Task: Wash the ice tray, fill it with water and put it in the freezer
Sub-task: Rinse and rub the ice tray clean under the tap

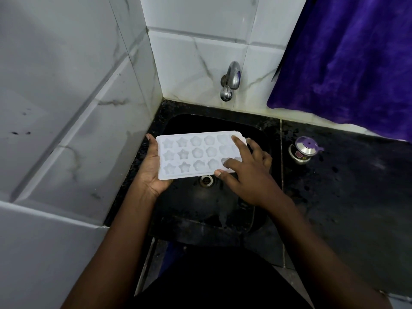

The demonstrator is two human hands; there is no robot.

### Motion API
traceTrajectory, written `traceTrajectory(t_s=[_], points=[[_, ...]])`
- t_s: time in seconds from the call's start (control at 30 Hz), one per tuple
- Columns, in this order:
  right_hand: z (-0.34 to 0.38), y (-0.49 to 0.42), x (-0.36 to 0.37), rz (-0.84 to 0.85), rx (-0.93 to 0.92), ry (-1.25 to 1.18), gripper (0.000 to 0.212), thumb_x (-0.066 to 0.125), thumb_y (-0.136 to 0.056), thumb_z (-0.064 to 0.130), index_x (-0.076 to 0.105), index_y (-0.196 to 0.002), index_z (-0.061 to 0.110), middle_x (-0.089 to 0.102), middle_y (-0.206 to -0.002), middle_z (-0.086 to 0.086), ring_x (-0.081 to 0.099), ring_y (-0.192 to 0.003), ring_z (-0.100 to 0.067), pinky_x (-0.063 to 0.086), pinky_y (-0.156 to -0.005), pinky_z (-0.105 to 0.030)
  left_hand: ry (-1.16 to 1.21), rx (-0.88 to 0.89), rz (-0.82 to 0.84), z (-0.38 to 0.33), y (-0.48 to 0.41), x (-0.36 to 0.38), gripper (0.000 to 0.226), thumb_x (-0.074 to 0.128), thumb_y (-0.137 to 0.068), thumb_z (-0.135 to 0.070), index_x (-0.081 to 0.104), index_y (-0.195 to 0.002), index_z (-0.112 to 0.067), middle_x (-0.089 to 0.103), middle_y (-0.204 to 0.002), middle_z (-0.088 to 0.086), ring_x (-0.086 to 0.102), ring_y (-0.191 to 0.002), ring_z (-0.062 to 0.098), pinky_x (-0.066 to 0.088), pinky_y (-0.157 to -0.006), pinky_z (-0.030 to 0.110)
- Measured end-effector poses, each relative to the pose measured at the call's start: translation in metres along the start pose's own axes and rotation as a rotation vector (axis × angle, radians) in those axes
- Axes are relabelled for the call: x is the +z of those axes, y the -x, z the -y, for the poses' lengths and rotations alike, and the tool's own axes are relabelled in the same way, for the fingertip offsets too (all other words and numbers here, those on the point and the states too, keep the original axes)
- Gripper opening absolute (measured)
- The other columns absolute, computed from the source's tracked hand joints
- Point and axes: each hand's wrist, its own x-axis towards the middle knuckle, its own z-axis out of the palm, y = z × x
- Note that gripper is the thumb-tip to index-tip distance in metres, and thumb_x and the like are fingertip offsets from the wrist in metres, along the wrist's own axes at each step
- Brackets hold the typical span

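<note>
Tray [196,153] sits level above the black sink [200,210], below the tap [230,79]. Left hand [151,172] cups its left edge from beneath, gripping it. Right hand [249,177] lies on its right end, fingers [239,143] spread wide and straight. Tiled wall [66,108] crowds the left side. On the tabletop [345,190] to the right a small tin [303,150] stands well apart.

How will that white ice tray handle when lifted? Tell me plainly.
Probably light: the left hand holds the ice tray by one end. Likely somewhat bendy, being thin moulded plastic. Possibly slippery when wet, given its smooth surface.
</note>
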Motion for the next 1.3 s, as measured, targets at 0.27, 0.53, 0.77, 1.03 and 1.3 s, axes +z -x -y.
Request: traceTrajectory(t_s=[0.27, 0.53, 0.77, 1.03, 1.3], points=[[0.004, 0.005, 0.004, 0.006, 0.014, -0.088, 0.065, 0.031, -0.094, 0.078, 0.066, -0.126, 0.035, 0.007, -0.177, 0.004, -0.009, -0.159, -0.018, 0.0, -0.119, -0.047, -0.022, -0.001, -0.022, -0.001, 0.006, 0.004, 0.095, 0.027, -0.092, -0.089, 0.078, -0.13, -0.018, 0.068, -0.144, 0.017, 0.067, -0.13, 0.036, 0.063, -0.089, 0.051], [-0.006, 0.008, -0.002, -0.066, 0.002, 0.116, 0.053, 0.027, -0.1, 0.072, 0.062, -0.13, 0.045, 0.002, -0.177, 0.0, -0.004, -0.16, -0.033, 0.007, -0.118, -0.057, 0.002, 0.011, -0.037, -0.004, 0.013, 0.007, 0.094, 0.025, -0.095, -0.087, 0.08, -0.126, -0.017, 0.068, -0.143, 0.017, 0.068, -0.128, 0.036, 0.063, -0.088, 0.052], [0.006, 0.009, 0.005, -0.026, -0.012, 0.029, 0.059, 0.032, -0.097, 0.075, 0.064, -0.128, 0.036, 0.005, -0.177, -0.001, -0.008, -0.161, -0.028, 0.006, -0.119, -0.056, -0.008, 0.016, -0.054, -0.006, 0.019, 0.015, 0.094, 0.024, -0.097, -0.085, 0.082, -0.121, -0.015, 0.071, -0.139, 0.018, 0.071, -0.123, 0.036, 0.064, -0.083, 0.051], [0.006, 0.006, 0.007, -0.021, -0.01, -0.013, 0.058, 0.032, -0.097, 0.076, 0.062, -0.132, 0.042, 0.002, -0.177, 0.002, -0.009, -0.161, -0.027, 0.005, -0.119, -0.055, 0.002, 0.044, -0.079, -0.011, 0.023, 0.01, 0.093, 0.028, -0.097, -0.084, 0.068, -0.14, -0.012, 0.067, -0.144, 0.019, 0.067, -0.13, 0.038, 0.062, -0.092, 0.056], [0.004, -0.002, 0.005, -0.079, -0.007, 0.03, 0.047, 0.036, -0.099, 0.072, 0.062, -0.129, 0.047, -0.001, -0.177, 0.002, -0.009, -0.16, -0.028, 0.006, -0.119, -0.057, 0.003, 0.056, -0.144, -0.012, 0.023, 0.006, 0.097, 0.026, -0.095, -0.086, 0.056, -0.151, -0.013, 0.066, -0.146, 0.018, 0.065, -0.133, 0.038, 0.054, -0.103, 0.058]])
